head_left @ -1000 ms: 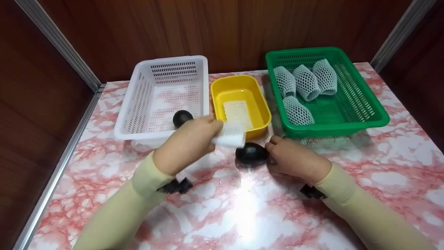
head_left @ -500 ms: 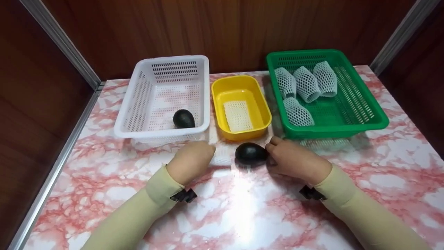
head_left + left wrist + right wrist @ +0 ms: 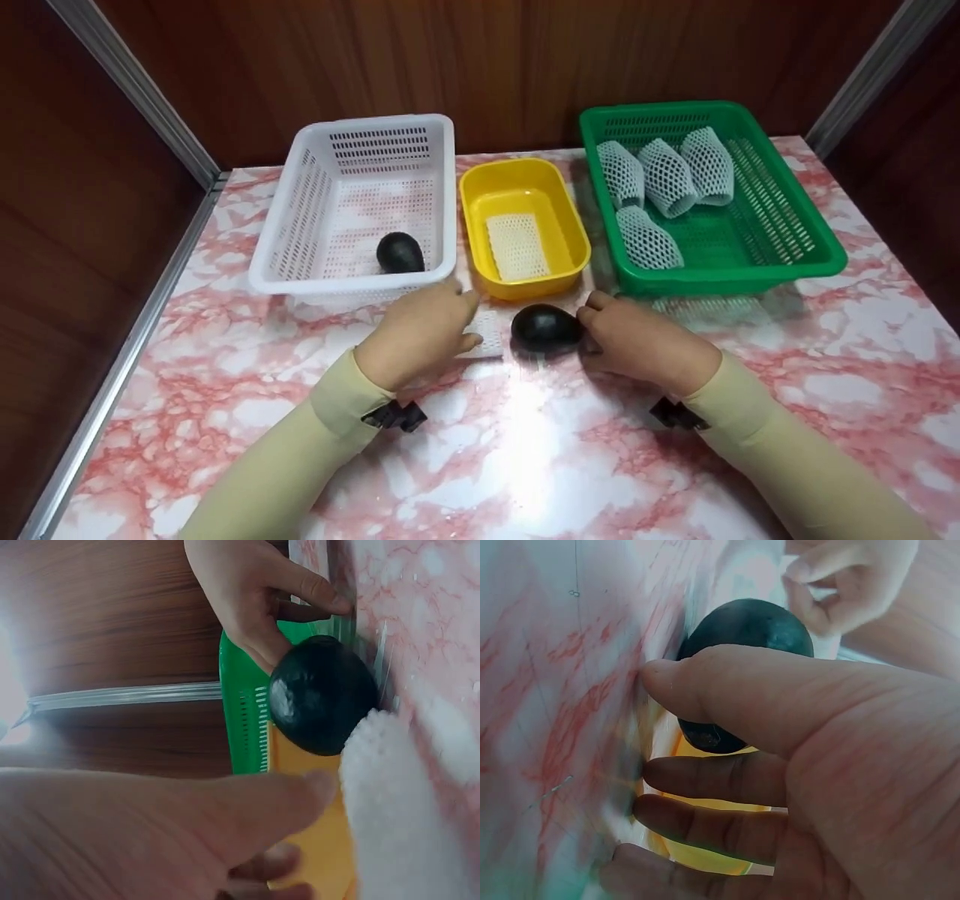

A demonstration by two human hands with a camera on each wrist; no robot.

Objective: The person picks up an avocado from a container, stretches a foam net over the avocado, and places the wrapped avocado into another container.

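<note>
A dark avocado (image 3: 546,328) lies on its side on the table. My right hand (image 3: 645,341) rests at its narrow end, fingertips down by the tabletop; in the right wrist view the thumb and fingers (image 3: 712,778) are spread, not wrapped round the avocado. To the left, a white foam net sleeve (image 3: 486,334) lies flat on the table, partly hidden by my left hand (image 3: 420,334). The left thumb and fingers stand apart beside the sleeve (image 3: 397,810) in the left wrist view, gripping nothing visible.
A white basket (image 3: 281,217) holds another dark avocado (image 3: 400,253). Between the baskets, a yellow tub (image 3: 551,283) contains flat foam netting (image 3: 517,246). The green basket (image 3: 720,281) at right contains several netted bundles (image 3: 666,180). Wooden panels (image 3: 510,75) close off the back and sides.
My left hand has brought the foam sleeve down from beside the yellow tub to the table left of the avocado, and its fingers have let go. The right hand has stayed put.
</note>
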